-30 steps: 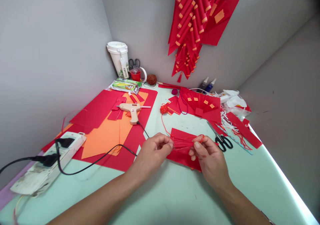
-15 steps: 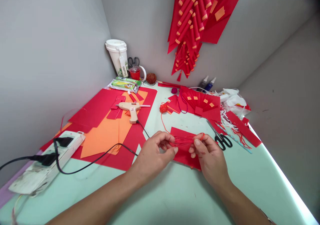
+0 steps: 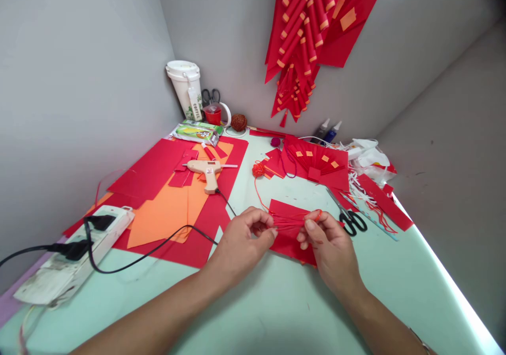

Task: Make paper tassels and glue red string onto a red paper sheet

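Observation:
Between my two hands a bundle of red yarn strands (image 3: 288, 221) is stretched sideways. The fingertips of my left hand (image 3: 243, 239) are closed on its left end. My right hand (image 3: 332, 244) pinches the other end, where an orange-red loop shows above the thumb. Below the strands lies a piece of red paper (image 3: 290, 248), partly covered by my fingers. A thread runs from behind the strands up to a small orange-red yarn ball (image 3: 258, 169). Black-handled scissors (image 3: 353, 222) lie just right of my right hand.
Left of my hands are a glue gun (image 3: 209, 171), orange paper sheets (image 3: 160, 223) and a power strip (image 3: 71, 270) with a black cord across the table. A white cup (image 3: 184, 89) stands in the corner. Red firecracker-like paper decorations (image 3: 302, 33) hang on the wall.
Both hands have shifted very slightly left with the yarn strands still stretched between them. Everything else looks the same.

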A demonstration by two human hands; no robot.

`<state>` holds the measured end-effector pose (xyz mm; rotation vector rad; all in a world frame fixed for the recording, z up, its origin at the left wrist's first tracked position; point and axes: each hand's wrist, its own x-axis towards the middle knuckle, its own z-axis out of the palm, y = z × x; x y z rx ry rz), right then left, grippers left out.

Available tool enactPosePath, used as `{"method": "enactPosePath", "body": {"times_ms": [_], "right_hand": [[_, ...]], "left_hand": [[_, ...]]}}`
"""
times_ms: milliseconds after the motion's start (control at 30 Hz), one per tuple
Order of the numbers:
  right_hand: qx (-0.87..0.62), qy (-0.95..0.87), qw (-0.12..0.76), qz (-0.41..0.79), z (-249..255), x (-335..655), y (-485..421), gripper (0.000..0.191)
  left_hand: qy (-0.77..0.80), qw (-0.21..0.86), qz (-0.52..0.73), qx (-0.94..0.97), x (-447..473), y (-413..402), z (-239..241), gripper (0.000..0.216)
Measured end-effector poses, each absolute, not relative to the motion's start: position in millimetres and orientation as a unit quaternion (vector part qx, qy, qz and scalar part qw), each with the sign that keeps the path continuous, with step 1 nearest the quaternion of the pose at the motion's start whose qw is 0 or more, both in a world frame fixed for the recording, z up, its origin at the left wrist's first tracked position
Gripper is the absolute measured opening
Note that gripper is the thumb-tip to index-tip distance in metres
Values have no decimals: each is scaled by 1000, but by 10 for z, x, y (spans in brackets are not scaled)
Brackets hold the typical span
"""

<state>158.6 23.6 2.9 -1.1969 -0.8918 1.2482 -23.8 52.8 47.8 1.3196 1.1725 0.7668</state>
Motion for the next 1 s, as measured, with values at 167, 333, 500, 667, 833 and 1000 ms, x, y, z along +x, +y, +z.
{"method": "enactPosePath", "body": {"times_ms": [167,333,500,667,833,1000], "right_hand": [[-502,-379,565,534,33,1582,241,20],[-505,-378,567,530,45,1577,251,20],[-518,-381,565,518,36,1589,253,20],[-521,-392,557,514,31,1581,254,20],[-508,-391,564,520,35,1581,232,18],[-484,-389,578,529,36,1589,218,15]], "left_hand": [[497,598,317,544,-257,535,451,11],[489,597,323,548,-255,524,464,11],[496,568,311,578,-247,517,498,12],[499,556,318,584,-243,522,504,10],[486,602,325,544,-246,537,426,10],[473,656,303,503,-275,558,416,13]]}}
